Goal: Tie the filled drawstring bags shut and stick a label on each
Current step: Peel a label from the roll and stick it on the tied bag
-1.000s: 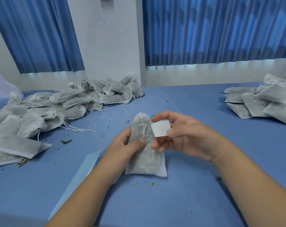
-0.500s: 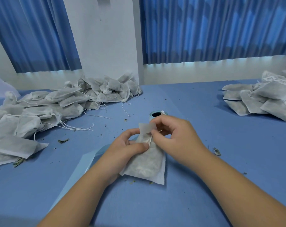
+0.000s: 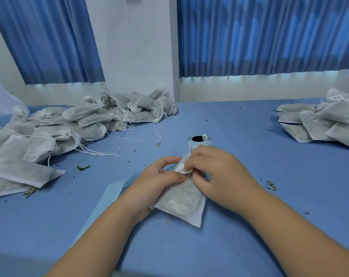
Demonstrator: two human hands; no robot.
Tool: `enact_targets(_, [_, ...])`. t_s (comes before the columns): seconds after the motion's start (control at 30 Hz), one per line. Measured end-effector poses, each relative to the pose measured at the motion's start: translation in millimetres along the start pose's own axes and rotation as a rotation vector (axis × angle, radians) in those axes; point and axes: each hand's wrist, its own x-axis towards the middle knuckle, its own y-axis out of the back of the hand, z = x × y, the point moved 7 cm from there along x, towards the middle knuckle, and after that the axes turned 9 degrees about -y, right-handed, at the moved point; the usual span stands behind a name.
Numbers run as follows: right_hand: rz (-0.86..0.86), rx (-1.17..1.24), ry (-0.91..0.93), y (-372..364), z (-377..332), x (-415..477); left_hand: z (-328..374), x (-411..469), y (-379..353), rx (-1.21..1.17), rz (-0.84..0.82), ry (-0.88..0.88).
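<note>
1. The filled bag lies tilted on the blue table, centre foreground, with its lower corner resting on the surface.
2. The left hand grips the bag's upper part, fingers curled behind it and thumb laid across the front.
3. The right hand has its fingers curled and pinches the white label at the bag's neck. Whether the label already adheres cannot be told.
4. The label roll stands upright just behind the right hand.
5. A pale blue backing strip lies under the left forearm.
6. A pile of unlabelled bags with loose strings sits at far left.
7. A stack of labelled bags sits at far right.
</note>
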Motion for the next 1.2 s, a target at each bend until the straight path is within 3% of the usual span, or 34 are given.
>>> enact_targets(0.27, [-0.101,-0.023,0.023,-3,1,-1,-1,0,3,0.005,0.013,-0.015])
enact_targets(0.43, [-0.139,-0.023,0.006,-3,6,-5,-4,3,5,-0.115,0.058,-0.015])
enact_targets(0.53, [-0.123,0.008,0.010,-4,6,-8,-2,1,4,-0.049,0.056,-0.044])
enact_targets(0.67, [-0.065,0.276,-0.197,-5,17,-8,1,-1,0,-0.024,0.004,-0.091])
enact_targets(0.8, [-0.045,0.374,-0.473,-12,38,-8,0,1,2,-0.027,-0.002,-0.133])
enact_targets(0.93, [-0.272,0.677,-0.821,-31,56,-19,0,2,3,-0.004,-0.009,-0.182])
enact_targets(1.03, [-0.338,0.922,-0.851,-35,54,-20,0,3,3,-0.007,-0.015,-0.195])
enact_targets(1.2, [-0.278,0.976,-0.851,-36,59,-20,-2,4,-2,-0.021,-0.031,-0.148])
